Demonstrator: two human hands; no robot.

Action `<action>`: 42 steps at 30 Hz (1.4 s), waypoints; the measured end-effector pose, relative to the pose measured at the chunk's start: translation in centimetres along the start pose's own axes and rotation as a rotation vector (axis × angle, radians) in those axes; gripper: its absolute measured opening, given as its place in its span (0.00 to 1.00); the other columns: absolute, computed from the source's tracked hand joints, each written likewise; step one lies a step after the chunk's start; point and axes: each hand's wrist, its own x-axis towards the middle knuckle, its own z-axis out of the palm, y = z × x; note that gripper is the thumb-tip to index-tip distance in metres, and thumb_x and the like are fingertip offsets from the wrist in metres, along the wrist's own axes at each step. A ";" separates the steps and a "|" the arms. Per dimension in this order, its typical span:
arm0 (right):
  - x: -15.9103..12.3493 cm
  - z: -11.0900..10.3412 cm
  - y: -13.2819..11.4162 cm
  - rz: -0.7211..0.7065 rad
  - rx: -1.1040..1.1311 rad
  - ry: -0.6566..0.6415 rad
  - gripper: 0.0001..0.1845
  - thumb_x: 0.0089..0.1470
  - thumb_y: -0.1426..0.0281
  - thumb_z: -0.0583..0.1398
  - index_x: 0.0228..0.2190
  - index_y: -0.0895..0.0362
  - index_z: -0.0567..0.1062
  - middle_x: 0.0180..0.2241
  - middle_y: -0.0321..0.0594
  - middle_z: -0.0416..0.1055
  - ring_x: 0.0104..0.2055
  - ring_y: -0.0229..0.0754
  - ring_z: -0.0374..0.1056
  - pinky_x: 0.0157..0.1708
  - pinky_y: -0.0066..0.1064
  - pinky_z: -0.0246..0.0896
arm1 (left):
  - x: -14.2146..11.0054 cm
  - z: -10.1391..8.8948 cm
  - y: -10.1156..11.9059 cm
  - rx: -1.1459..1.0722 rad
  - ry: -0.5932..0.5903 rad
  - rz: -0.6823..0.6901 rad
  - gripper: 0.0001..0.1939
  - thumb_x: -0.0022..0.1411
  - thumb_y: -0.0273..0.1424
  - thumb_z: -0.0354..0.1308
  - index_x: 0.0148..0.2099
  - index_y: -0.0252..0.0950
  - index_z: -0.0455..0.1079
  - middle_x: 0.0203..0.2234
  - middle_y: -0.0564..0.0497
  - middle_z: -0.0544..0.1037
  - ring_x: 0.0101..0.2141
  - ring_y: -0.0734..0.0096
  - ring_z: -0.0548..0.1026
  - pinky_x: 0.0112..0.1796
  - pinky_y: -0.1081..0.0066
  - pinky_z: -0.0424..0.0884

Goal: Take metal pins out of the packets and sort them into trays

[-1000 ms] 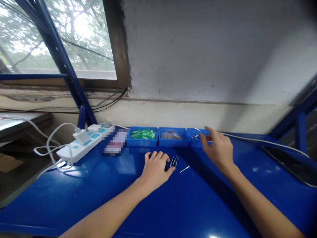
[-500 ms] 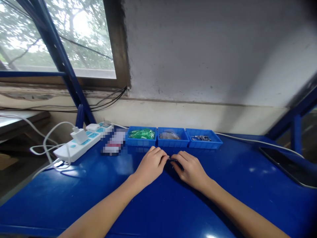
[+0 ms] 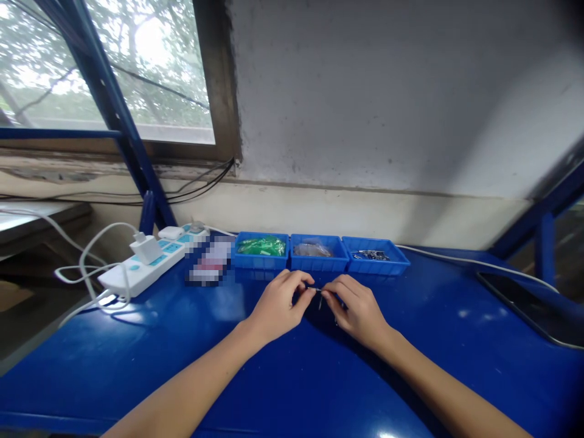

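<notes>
Pin (image 3: 314,289), tightly pinched, left hand (image 3: 277,305), right hand (image 3: 359,310)

No readable lettering

No word, number, brand or sign can be read. Left of the green-filled tray (image 3: 261,261), the pixelated object (image 3: 212,261) shows only blurred blocks; farther left of that tray, any markings on the power strip (image 3: 155,272) are too small to tell.

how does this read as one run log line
left hand: pinching slim metal piece | right hand: pinching its other end | three blue bins: beyond hands
</notes>
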 end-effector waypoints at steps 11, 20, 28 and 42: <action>-0.1 -0.1 -0.1 -0.013 0.012 -0.010 0.04 0.57 0.72 0.55 0.36 0.57 0.69 0.29 0.40 0.68 0.30 0.39 0.65 0.29 0.29 0.59 | 0.0 -0.1 -0.1 0.068 -0.080 -0.033 0.14 0.66 0.32 0.45 0.29 0.37 0.65 0.23 0.53 0.71 0.28 0.70 0.70 0.32 0.71 0.66; -0.1 0.0 -0.2 0.023 -0.004 -0.040 0.09 0.61 0.72 0.49 0.32 0.57 0.67 0.26 0.40 0.65 0.28 0.38 0.64 0.28 0.28 0.59 | -0.1 -0.1 0.3 -0.058 -0.087 -0.038 0.06 0.65 0.32 0.48 0.40 0.39 0.65 0.28 0.54 0.74 0.28 0.71 0.72 0.31 0.73 0.66; -0.2 0.2 -0.2 0.019 -0.004 -0.067 0.04 0.60 0.69 0.53 0.35 0.56 0.67 0.32 0.42 0.67 0.31 0.39 0.66 0.28 0.28 0.61 | -0.1 0.0 -0.1 0.022 -0.075 -0.055 0.13 0.67 0.33 0.45 0.32 0.37 0.66 0.25 0.53 0.73 0.28 0.70 0.72 0.32 0.72 0.66; -1.2 -5.3 9.8 0.522 -0.734 0.136 0.24 0.55 0.60 0.55 0.46 0.66 0.70 0.37 0.57 0.68 0.41 0.57 0.63 0.37 0.45 0.61 | -1.0 1.8 0.9 0.340 -0.335 0.064 0.13 0.65 0.34 0.50 0.50 0.42 0.68 0.39 0.48 0.71 0.41 0.58 0.68 0.39 0.59 0.63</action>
